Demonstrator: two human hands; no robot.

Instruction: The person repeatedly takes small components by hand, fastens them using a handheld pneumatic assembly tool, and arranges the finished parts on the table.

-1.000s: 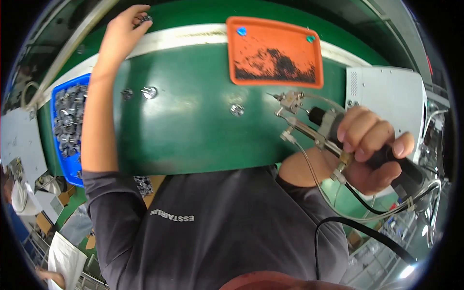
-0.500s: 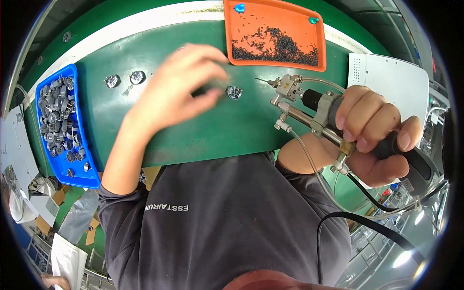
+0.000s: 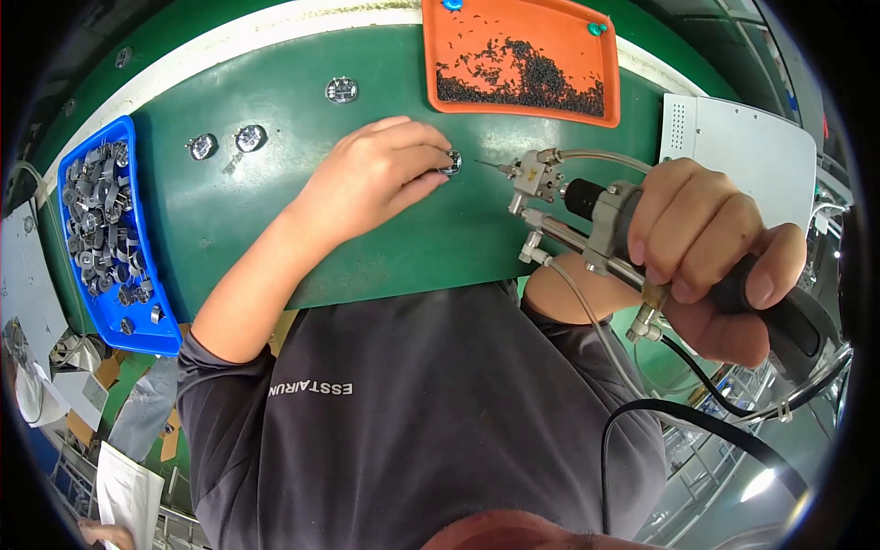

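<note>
Near the table's middle, my left hand (image 3: 380,174) has its thumb and fingertips closed on a small round electronic part (image 3: 454,163) lying on the green surface; part of it is hidden by the fingers. My right hand (image 3: 715,257) is wrapped round the dark grip of a powered screwdriver (image 3: 587,215) with a metal head and hoses. Its thin tip points left, a short gap from the held part. Three similar round parts lie apart on the table: one (image 3: 341,89) beyond my left hand, and two (image 3: 249,138) (image 3: 203,147) further left.
An orange tray (image 3: 522,107) of tiny black screw-like pieces sits at the far side. At the left stands a blue tray (image 3: 154,321) heaped with grey round parts. A white metal box (image 3: 747,147) is at the right. Another person's hand (image 3: 105,534) shows at lower left.
My left hand has come down from its blurred, raised place and closed on the round part. The far round part is now uncovered. The screwdriver tip has shifted slightly left and down.
</note>
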